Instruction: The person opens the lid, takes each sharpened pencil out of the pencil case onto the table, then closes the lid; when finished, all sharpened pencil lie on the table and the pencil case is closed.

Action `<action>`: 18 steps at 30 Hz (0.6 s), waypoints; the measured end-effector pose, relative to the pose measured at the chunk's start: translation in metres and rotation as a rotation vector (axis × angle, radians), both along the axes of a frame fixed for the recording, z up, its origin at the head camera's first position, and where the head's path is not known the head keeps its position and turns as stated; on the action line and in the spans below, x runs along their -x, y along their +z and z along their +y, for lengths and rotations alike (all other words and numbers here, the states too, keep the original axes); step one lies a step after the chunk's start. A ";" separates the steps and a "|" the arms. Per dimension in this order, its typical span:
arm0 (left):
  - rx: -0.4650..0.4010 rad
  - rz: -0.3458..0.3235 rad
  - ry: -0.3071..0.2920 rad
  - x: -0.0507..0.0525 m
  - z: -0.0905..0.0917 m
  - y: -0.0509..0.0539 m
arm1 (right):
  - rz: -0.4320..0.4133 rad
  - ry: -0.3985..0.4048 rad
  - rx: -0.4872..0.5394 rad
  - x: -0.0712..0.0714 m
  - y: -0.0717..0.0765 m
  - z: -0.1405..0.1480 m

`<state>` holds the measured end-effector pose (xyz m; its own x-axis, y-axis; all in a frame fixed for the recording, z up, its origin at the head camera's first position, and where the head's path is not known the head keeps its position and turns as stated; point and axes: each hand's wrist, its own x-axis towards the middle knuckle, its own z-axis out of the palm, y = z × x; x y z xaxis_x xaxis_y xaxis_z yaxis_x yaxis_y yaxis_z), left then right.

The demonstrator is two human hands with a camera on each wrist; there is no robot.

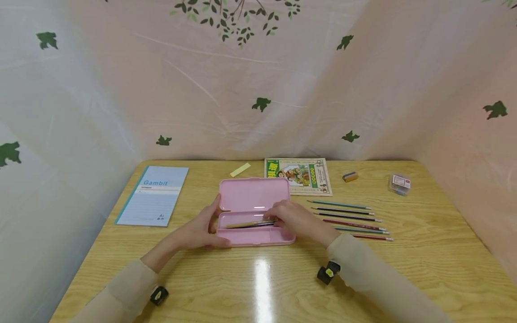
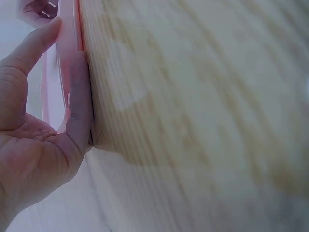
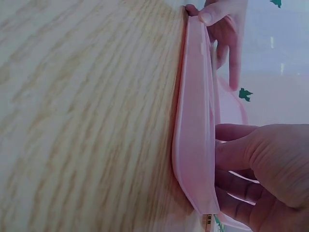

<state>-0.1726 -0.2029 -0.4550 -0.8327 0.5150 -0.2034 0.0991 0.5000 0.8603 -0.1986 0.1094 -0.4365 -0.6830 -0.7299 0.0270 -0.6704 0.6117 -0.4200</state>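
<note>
A pink pencil case [image 1: 249, 237] lies on the table with its lid [image 1: 254, 194] raised at the back. My left hand [image 1: 200, 228] grips the case's left end, thumb at the front corner and fingers toward the hinge. My right hand [image 1: 294, 218] reaches into the right part of the case with bent fingers, holding the ends of a few pencils [image 1: 246, 224] that lie in the long back compartment. In the right wrist view the case wall [image 3: 194, 125] hides those fingertips. The left wrist view shows my left thumb and fingers along the case edge [image 2: 67, 43].
Several pencils [image 1: 347, 215] lie in a row right of the case. Behind them are a sharpener-like block [image 1: 350, 176] and a small clear box [image 1: 400, 184]. An illustrated booklet [image 1: 323, 177] and a yellow strip [image 1: 240, 169] lie behind the case; a blue notebook [image 1: 151, 202] lies left.
</note>
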 end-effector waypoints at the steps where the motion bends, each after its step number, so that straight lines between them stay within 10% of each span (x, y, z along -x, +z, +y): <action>1: -0.001 0.002 0.000 0.000 0.000 0.000 | 0.009 0.002 0.001 -0.001 0.000 0.000; 18: -0.017 0.002 0.001 -0.001 0.000 0.002 | 0.088 0.004 0.028 -0.005 -0.004 0.003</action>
